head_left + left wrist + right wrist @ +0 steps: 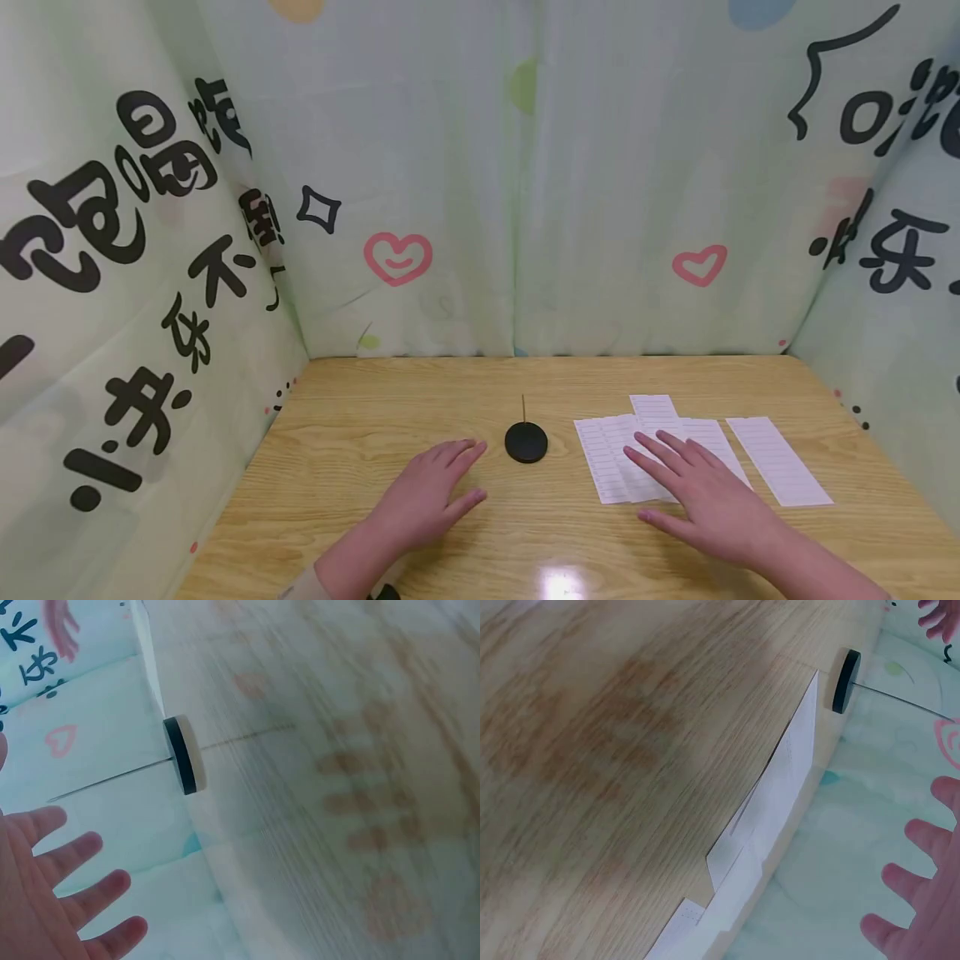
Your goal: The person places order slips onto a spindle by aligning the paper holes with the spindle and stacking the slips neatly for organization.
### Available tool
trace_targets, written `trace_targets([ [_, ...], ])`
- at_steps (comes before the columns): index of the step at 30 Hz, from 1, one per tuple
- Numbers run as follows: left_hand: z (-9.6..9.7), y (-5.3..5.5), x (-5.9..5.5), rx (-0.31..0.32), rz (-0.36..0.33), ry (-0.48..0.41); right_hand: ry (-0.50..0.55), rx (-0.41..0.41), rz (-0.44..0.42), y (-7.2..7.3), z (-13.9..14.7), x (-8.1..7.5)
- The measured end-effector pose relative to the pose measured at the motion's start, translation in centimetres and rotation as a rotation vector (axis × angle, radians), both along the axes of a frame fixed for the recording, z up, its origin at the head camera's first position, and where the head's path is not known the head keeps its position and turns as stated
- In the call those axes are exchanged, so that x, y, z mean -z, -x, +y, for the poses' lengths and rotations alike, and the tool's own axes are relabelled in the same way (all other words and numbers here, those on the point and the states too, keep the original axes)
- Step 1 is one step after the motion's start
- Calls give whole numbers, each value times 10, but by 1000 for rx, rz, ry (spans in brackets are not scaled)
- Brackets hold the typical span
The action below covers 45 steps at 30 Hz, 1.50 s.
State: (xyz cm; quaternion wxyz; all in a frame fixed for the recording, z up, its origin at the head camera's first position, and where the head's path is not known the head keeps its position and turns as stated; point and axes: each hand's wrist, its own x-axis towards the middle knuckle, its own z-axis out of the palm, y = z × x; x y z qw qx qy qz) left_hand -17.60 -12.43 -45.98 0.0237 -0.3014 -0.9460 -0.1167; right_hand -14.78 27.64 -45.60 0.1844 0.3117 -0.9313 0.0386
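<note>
A spike paper holder (527, 443) stands on the wooden table, a thin upright rod on a round black base. My left hand (427, 500) hovers to the left of it with fingers spread, holding nothing. To the right lie several overlapping white paper slips (600, 458) with printed lines. Above them in the head view is my right hand (708, 504), fingers extended and apart, hiding part of the slips. In the left wrist view the rod rises from the base (184, 756) beyond my fingertips. The right wrist view shows the slips (769, 799) flat on the table, below my hand.
One more slip (780, 462) lies apart at the right. Printed curtains (480, 167) enclose the table (360, 408) at the back and both sides. A small dark object (387, 592) shows by the left forearm at the bottom edge.
</note>
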Motion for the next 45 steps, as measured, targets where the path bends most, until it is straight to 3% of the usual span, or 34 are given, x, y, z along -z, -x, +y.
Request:
trace_targets([
  [12, 6, 4, -1, -94, -125, -78, 56, 35, -110, 6, 3, -1],
  [31, 20, 18, 6, -181, -174, -201, 61, 126, -267, 32, 21, -2],
  [45, 34, 31, 10, -240, -194, -222, 75, 182, -369, 49, 35, 1],
])
